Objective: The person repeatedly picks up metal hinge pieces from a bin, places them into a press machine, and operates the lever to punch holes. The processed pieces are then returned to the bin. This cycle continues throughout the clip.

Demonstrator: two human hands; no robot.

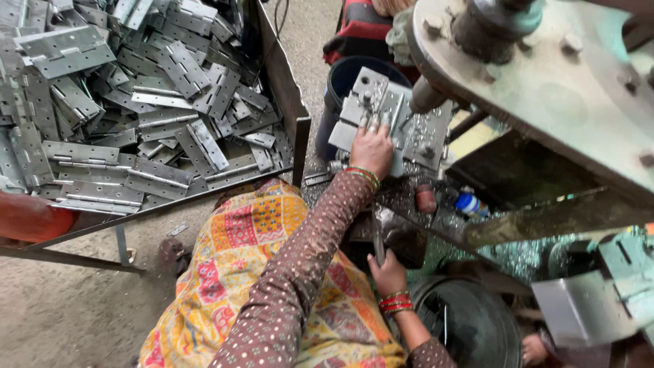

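Your left hand [371,151] presses flat, fingers spread, on the hinge plate [373,102] seated in the machine's fixture [426,136], while your right hand [388,272] grips a metal lever [378,238] below, with the bin of loose hinges [136,102] to your left and a dark bucket [340,82] just behind the fixture.

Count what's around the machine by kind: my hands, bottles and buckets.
Hands: 2, left hand resting on a hinge plate, right hand gripping a metal rod
Bottles: 1, blue-capped bottle
Buckets: 1, dark bucket
Total: 4
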